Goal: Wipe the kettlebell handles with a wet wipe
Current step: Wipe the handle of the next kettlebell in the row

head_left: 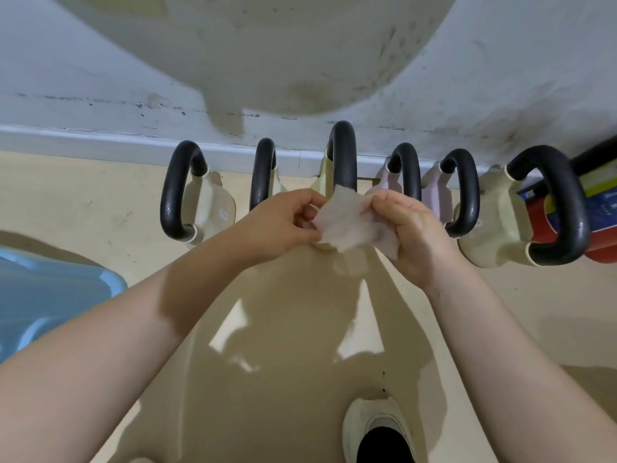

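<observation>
Six kettlebells stand in a row on the floor along the far wall, pale bodies, black handles arching upward. A thin, translucent white wipe is spread, crumpled, just in front of the middle handle.

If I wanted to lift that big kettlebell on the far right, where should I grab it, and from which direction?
Probably by the top of its black handle. The loop stands up clear of the cream kettlebell body, open underneath, so fingers can come from above and curl through it. Approach from the front or left: a red object sits close on its right and the wall is behind.
</observation>
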`<state>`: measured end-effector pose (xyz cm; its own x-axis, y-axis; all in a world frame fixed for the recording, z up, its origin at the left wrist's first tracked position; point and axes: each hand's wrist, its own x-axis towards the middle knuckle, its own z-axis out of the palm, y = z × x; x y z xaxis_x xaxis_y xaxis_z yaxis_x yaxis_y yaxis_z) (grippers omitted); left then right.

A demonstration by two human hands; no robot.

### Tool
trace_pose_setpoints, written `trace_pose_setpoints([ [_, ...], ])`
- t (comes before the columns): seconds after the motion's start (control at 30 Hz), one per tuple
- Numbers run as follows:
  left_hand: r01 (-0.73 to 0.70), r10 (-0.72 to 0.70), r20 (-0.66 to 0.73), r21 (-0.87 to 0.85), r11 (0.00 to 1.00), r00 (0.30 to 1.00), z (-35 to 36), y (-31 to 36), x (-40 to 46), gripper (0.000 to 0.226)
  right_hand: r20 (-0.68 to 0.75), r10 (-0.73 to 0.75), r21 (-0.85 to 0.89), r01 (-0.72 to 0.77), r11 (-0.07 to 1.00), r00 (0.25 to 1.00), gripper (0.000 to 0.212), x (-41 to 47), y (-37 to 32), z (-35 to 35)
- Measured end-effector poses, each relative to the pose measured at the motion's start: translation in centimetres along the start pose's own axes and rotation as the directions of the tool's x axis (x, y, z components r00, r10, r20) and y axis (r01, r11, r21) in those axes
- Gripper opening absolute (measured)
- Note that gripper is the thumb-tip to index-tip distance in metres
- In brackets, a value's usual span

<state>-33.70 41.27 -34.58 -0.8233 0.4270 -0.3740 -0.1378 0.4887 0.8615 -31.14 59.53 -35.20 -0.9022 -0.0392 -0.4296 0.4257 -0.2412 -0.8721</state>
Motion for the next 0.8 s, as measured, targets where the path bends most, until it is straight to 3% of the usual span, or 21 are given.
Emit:
trace_pose_setpoints([
  [0.1,0.049,-0.045,-0.054,0.063,0.997,0.998,0.2,-0.5,0.5,0.023,-0.053,0.079,-0.009,-0.080,0.997,0.995,0.022,-0.2,1.4,0.3],
  [0.17,0.109,-0.102,-0.108,0.063,0.992,0.989,0.9,-1.2,0.9,0.019,-0.257,0.116,-0.007,-0.122,0.993,0.959,0.022,-0.1,1.8,0.0],
  [0.23,0.158,-0.158,-0.182,-0.017,0.987,0.971,1.8,-1.6,1.4,0.023,-0.520,0.030,-0.072,-0.079,0.994,0.853,0.025,0.4,2.1,-1.4],
  [0.3,0.183,-0.198,-0.227,-0.087,0.979,0.954,2.6,-1.6,1.9,0.027,-0.630,-0.109,-0.139,0.026,0.990,0.769,0.025,1.0,2.1,-2.6],
  [0.37,0.180,-0.214,-0.203,-0.172,0.968,0.955,3.3,-1.3,2.4,0.033,-0.587,-0.175,-0.193,0.073,0.979,0.791,0.023,1.1,2.3,-2.2],
  [0.43,0.157,-0.205,-0.174,-0.251,0.955,0.963,3.8,-1.0,2.6,0.035,-0.449,-0.149,-0.187,0.070,0.980,0.881,0.019,1.1,2.7,-0.5],
  [0.5,0.149,-0.206,-0.166,-0.301,0.942,0.964,3.8,-0.8,2.6,0.035,-0.287,-0.041,-0.015,0.038,0.999,0.957,0.028,0.9,3.1,1.4],
  [0.57,0.141,-0.205,-0.146,-0.358,0.923,0.968,3.6,-1.0,2.5,0.035,-0.221,-0.009,0.156,0.044,0.987,0.975,0.035,0.8,3.7,2.2],
  [0.63,0.133,-0.194,-0.113,-0.406,0.904,0.974,3.3,-1.1,2.3,0.033,-0.195,-0.036,0.134,0.063,0.989,0.980,0.032,0.5,4.1,2.1],
  [0.73,0.117,-0.171,-0.083,-0.446,0.888,0.982,3.1,-1.4,2.0,0.031,-0.078,-0.159,-0.037,0.157,0.987,0.984,0.067,0.3,5.0,1.9],
  [0.8,0.119,-0.167,-0.071,-0.442,0.889,0.983,3.0,-1.4,2.0,0.033,-0.022,-0.198,-0.062,0.196,0.979,0.980,0.069,0.4,5.7,2.0],
])
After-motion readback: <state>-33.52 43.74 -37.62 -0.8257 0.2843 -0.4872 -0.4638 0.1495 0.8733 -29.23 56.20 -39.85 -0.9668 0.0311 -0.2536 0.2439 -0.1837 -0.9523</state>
